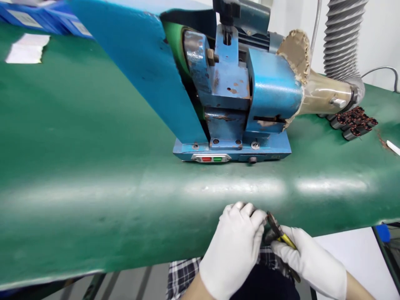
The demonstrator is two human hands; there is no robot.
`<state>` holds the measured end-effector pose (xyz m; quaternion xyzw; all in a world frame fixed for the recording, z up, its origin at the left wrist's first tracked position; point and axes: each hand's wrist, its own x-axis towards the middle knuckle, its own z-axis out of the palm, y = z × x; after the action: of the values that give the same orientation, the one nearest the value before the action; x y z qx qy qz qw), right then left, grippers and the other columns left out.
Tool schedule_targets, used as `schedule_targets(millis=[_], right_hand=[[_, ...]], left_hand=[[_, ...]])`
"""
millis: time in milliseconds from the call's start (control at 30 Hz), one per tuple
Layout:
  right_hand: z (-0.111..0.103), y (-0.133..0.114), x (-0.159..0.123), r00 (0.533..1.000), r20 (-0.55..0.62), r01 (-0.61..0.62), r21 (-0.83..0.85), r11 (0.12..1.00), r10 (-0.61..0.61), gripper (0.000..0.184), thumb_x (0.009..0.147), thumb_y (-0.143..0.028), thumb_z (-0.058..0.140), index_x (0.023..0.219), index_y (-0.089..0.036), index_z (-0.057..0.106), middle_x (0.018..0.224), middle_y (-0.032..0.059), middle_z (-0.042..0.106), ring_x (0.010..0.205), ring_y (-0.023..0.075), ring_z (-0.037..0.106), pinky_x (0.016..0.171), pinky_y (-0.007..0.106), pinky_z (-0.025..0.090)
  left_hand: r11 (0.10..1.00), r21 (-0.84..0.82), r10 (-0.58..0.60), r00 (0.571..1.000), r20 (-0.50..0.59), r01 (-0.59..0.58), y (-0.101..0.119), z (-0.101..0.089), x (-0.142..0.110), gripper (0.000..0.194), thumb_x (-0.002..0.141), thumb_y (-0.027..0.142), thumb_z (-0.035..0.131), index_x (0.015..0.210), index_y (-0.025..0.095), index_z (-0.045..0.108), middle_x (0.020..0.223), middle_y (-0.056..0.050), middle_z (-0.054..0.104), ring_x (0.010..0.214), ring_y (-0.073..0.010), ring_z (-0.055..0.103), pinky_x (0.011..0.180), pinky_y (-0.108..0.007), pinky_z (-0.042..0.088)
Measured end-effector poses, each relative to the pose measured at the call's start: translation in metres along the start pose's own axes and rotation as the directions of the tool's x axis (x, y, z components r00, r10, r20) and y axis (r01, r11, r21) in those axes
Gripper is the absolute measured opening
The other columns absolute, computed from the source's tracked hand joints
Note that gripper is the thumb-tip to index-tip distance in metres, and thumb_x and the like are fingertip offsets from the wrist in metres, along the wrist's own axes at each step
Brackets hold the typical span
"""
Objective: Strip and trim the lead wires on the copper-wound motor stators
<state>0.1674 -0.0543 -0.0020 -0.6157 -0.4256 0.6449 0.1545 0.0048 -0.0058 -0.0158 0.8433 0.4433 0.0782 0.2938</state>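
Observation:
My left hand (236, 246), in a white glove, is closed with its fingers curled near the table's front edge. What it grips is mostly hidden behind the fingers; only a dark bit shows by the fingertips. White-gloved too, my right hand (308, 258) is wrapped round a pair of pliers (275, 226) with yellow on the handle. Their dark jaws point up and left, right beside my left fingertips. Whether the jaws touch the held piece, I cannot tell.
Behind my hands stands a blue belt grinder (228, 91) with red and green buttons. A grey hose (342, 41) joins its right side. Several small metal cylinders with copper windings (353, 123) lie at right. Blue bins (40, 16) and a paper slip (27, 48) are at left.

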Motion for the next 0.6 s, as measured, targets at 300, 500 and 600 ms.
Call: schedule_targets(millis=[300,500,600], right_hand=[[0.005,0.01,0.004,0.998,-0.066,0.028,0.369,0.929,-0.004,0.027,0.078,-0.04,0.063,0.074,-0.016,0.052,0.066,-0.0025,0.046,0.063,0.0112,0.045,0.063,0.023,0.04],[0.005,0.0,0.029,0.968,0.011,0.134,0.823,0.552,-0.251,0.024,0.072,-0.038,0.07,0.078,-0.018,0.06,0.085,0.0061,0.064,0.082,0.0203,0.062,0.076,0.036,0.049],[0.003,-0.011,0.06,0.939,-0.166,0.307,0.801,0.514,-0.302,0.025,0.071,-0.043,0.07,0.078,-0.021,0.06,0.108,0.0077,0.063,0.103,0.0241,0.059,0.086,0.043,0.047]], left_hand=[[1.0,0.004,0.022,1.0,0.0,-0.022,-0.002,0.0,0.001,0.023,0.087,0.017,0.037,0.092,0.022,0.059,0.086,-0.006,0.057,0.082,-0.0247,0.05,0.073,-0.044,0.042],[0.999,-0.008,-0.052,0.968,-0.245,0.052,-0.031,0.0,0.001,0.021,0.089,0.027,0.039,0.096,0.023,0.058,0.089,-0.005,0.063,0.082,-0.0253,0.058,0.074,-0.046,0.046],[0.994,-0.082,-0.102,0.928,-0.358,0.078,-0.055,0.0,0.0,0.031,0.086,0.039,0.045,0.111,0.023,0.051,0.105,-0.008,0.064,0.093,-0.0261,0.062,0.079,-0.042,0.05]])
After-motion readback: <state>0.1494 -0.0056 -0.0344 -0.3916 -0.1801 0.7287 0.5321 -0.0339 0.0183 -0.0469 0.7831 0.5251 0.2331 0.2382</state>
